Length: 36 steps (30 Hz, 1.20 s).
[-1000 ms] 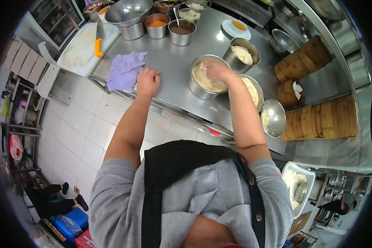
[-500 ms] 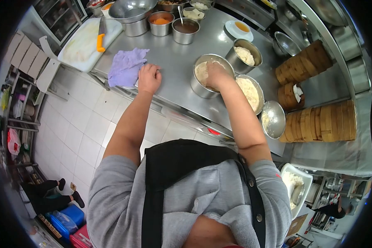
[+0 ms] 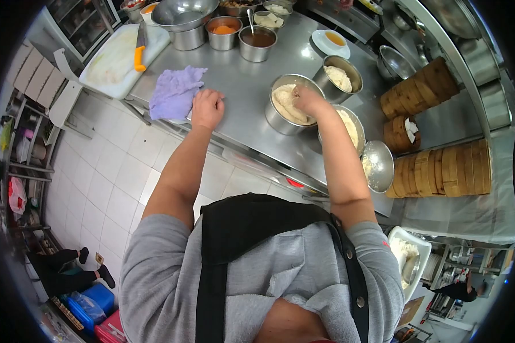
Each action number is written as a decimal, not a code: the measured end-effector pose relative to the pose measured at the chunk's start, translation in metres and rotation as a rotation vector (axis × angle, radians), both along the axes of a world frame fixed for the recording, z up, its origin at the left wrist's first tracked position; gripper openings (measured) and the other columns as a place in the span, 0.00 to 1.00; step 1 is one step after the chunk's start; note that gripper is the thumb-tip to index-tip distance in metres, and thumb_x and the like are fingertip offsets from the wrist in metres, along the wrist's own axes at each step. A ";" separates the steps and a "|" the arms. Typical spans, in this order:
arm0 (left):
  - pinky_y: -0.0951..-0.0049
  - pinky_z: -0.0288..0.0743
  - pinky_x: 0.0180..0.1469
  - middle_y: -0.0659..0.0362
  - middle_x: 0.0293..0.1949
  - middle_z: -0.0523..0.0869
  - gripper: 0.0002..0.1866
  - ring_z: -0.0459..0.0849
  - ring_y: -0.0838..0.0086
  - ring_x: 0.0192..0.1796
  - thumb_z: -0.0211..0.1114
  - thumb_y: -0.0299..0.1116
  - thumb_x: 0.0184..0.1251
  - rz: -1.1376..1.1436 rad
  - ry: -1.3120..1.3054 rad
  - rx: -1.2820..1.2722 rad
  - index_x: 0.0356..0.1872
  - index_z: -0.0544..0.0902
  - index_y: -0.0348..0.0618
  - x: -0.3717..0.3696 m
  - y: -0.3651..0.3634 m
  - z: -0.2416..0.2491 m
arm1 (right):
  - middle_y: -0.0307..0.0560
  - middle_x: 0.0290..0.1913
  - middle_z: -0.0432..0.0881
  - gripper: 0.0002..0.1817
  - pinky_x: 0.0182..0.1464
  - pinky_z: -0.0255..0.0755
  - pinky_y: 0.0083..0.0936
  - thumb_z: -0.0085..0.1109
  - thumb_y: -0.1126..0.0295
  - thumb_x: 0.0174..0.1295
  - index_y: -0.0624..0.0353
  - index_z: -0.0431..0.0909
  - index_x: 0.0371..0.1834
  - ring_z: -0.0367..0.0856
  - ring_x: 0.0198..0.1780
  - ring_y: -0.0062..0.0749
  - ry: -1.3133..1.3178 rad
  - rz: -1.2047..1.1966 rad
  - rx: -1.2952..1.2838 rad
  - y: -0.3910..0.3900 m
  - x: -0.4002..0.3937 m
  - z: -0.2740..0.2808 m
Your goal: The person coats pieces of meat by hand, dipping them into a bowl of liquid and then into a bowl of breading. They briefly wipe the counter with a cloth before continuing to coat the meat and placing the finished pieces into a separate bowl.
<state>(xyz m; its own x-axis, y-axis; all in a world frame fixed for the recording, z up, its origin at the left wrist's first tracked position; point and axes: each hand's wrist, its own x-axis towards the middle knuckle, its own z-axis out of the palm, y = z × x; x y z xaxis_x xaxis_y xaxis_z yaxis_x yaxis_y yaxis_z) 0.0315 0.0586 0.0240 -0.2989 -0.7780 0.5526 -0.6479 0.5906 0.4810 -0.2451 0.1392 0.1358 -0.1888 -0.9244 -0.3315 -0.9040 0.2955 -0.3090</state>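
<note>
My left hand [image 3: 208, 108] rests on the steel table's front edge with its fingers curled in, right beside a crumpled purple cloth [image 3: 176, 93]. Nothing shows inside that hand. Over the right rim of a steel pot [image 3: 285, 123] is my right hand [image 3: 309, 102], its fingertips bent down over the pale, crumbly contents [image 3: 286, 103]. Whether those fingers pinch anything is too small to tell. A second pot [image 3: 339, 78] with pale dough-like lumps stands behind, and a bowl of pale powder [image 3: 348, 127] lies partly under my right forearm.
A cutting board [image 3: 110, 63] with an orange-handled knife [image 3: 139, 54] lies at the left. Pots of ingredients, one with brown sauce [image 3: 258, 39], line the back. Bamboo steamers [image 3: 440, 171] and a metal bowl [image 3: 379, 166] stand right. People's parts show at both sides.
My right hand has risen out of the pot's contents and moved right toward the rim, uncovering more of the pale mass. My left hand has barely moved, its fingers slightly more curled.
</note>
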 end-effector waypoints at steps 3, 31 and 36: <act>0.62 0.69 0.51 0.58 0.38 0.81 0.06 0.76 0.59 0.47 0.59 0.27 0.55 -0.004 0.001 0.006 0.32 0.83 0.47 0.000 0.000 -0.003 | 0.59 0.59 0.74 0.26 0.62 0.66 0.35 0.53 0.69 0.56 0.63 0.69 0.61 0.72 0.61 0.48 0.026 0.016 0.007 0.000 0.007 0.000; 0.61 0.69 0.49 0.59 0.37 0.81 0.06 0.76 0.60 0.46 0.59 0.27 0.52 -0.005 0.012 -0.016 0.30 0.83 0.48 0.000 -0.004 -0.009 | 0.57 0.46 0.82 0.20 0.48 0.74 0.37 0.48 0.67 0.58 0.66 0.75 0.51 0.81 0.45 0.46 -0.138 0.042 0.163 -0.040 -0.014 -0.006; 0.60 0.70 0.49 0.59 0.36 0.81 0.06 0.76 0.59 0.45 0.59 0.27 0.52 0.008 -0.001 -0.018 0.30 0.83 0.47 -0.003 -0.005 -0.003 | 0.56 0.40 0.82 0.20 0.45 0.76 0.36 0.52 0.69 0.56 0.65 0.75 0.51 0.82 0.38 0.44 -0.112 0.089 0.121 -0.031 0.006 -0.009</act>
